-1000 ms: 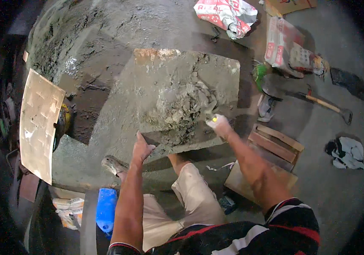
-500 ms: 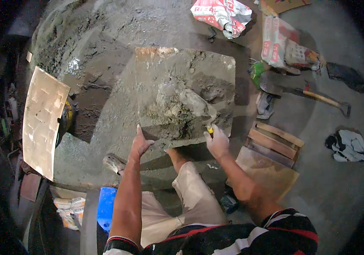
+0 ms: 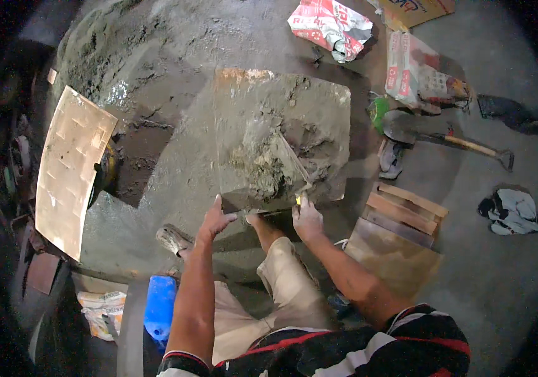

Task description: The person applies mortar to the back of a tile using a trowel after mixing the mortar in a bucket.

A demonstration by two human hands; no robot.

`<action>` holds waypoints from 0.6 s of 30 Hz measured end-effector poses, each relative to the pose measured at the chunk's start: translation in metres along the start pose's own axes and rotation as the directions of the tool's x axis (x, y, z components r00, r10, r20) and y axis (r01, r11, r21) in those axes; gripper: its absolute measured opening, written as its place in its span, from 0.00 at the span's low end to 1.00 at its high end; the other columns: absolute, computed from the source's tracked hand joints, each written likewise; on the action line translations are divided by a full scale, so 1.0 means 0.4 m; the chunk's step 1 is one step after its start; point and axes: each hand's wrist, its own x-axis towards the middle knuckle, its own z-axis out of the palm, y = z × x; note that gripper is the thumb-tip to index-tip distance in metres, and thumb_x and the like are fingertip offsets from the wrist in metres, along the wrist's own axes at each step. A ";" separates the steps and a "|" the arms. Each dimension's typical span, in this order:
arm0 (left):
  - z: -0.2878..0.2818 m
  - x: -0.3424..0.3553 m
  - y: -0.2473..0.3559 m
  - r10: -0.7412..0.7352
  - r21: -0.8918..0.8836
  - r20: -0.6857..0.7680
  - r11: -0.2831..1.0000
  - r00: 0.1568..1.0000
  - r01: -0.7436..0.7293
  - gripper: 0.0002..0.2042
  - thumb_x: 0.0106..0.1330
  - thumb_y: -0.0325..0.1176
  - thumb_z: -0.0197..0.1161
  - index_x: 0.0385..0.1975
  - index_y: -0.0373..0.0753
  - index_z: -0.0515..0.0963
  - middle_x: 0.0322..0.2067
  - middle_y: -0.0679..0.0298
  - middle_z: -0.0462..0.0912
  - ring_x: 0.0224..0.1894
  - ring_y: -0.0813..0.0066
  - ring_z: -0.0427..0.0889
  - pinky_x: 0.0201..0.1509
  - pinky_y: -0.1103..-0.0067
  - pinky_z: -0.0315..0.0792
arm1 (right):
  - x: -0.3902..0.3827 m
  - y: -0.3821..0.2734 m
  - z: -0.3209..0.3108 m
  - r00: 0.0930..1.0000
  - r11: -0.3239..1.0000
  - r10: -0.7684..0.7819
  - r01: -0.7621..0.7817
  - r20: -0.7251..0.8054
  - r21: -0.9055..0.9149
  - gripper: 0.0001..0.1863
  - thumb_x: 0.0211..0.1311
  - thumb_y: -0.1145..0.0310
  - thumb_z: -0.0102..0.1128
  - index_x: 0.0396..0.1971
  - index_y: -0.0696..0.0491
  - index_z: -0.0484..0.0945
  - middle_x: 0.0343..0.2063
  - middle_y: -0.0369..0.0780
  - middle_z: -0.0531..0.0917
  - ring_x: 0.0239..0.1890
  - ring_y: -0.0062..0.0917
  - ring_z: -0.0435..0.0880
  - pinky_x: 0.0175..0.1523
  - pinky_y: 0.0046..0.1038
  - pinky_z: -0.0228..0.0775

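Observation:
My left hand (image 3: 217,220) grips the near left edge of a mortar-smeared board (image 3: 244,94), its index finger lying along it. My right hand (image 3: 308,220) is closed round the yellow handle of a trowel (image 3: 304,188), whose wet blade reaches into the grey mortar heap (image 3: 258,169) on the board. Below the board are my legs (image 3: 281,276) in beige shorts.
A pale panel (image 3: 71,169) leans at left beside wet mortar. Torn sacks (image 3: 332,25), more bags (image 3: 410,69), a shovel (image 3: 470,143), stacked wood pieces (image 3: 401,220) and a dark-and-white cloth (image 3: 511,210) lie around. A blue jug (image 3: 160,301) stands at bottom left.
My right hand with the trowel has moved left and down toward the board's near edge, leaving a smeared track through the mortar. My left hand has shifted slightly right.

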 end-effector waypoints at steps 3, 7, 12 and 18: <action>-0.008 0.013 -0.060 -0.041 -0.037 -0.015 0.999 0.999 0.040 0.49 0.52 0.35 0.74 0.72 0.28 0.50 0.63 0.40 0.71 0.66 0.47 0.71 0.67 0.64 0.66 | 0.085 -0.036 0.024 0.997 0.998 -0.045 0.048 -0.067 0.039 0.29 0.66 0.59 0.57 0.62 0.57 0.67 0.45 0.54 0.80 0.46 0.52 0.81 0.52 0.48 0.74; 0.015 -0.046 0.036 0.059 -0.114 0.041 0.992 0.997 -0.054 0.51 0.53 0.41 0.74 0.72 0.25 0.51 0.64 0.39 0.70 0.64 0.52 0.74 0.64 0.67 0.70 | 0.118 0.028 -0.101 0.992 0.999 -0.036 0.038 -0.117 0.010 0.26 0.64 0.59 0.59 0.59 0.57 0.71 0.41 0.54 0.83 0.43 0.52 0.82 0.50 0.49 0.73; -0.042 -0.142 -0.149 -0.083 -0.032 -0.004 0.996 0.997 0.083 0.49 0.54 0.42 0.73 0.71 0.25 0.52 0.62 0.38 0.72 0.63 0.53 0.75 0.63 0.67 0.71 | -0.031 -0.016 -0.227 0.991 0.993 -0.049 0.062 -0.126 0.103 0.23 0.67 0.56 0.56 0.55 0.56 0.75 0.42 0.55 0.84 0.45 0.52 0.82 0.51 0.48 0.73; -0.119 -0.289 -0.408 -0.174 -0.166 -0.103 0.974 0.979 0.155 0.47 0.56 0.41 0.71 0.71 0.26 0.52 0.57 0.37 0.76 0.60 0.48 0.77 0.63 0.65 0.70 | -0.028 -0.061 -0.181 1.000 0.981 0.009 -0.013 0.020 0.194 0.24 0.71 0.53 0.51 0.56 0.54 0.75 0.41 0.57 0.83 0.46 0.55 0.81 0.52 0.50 0.72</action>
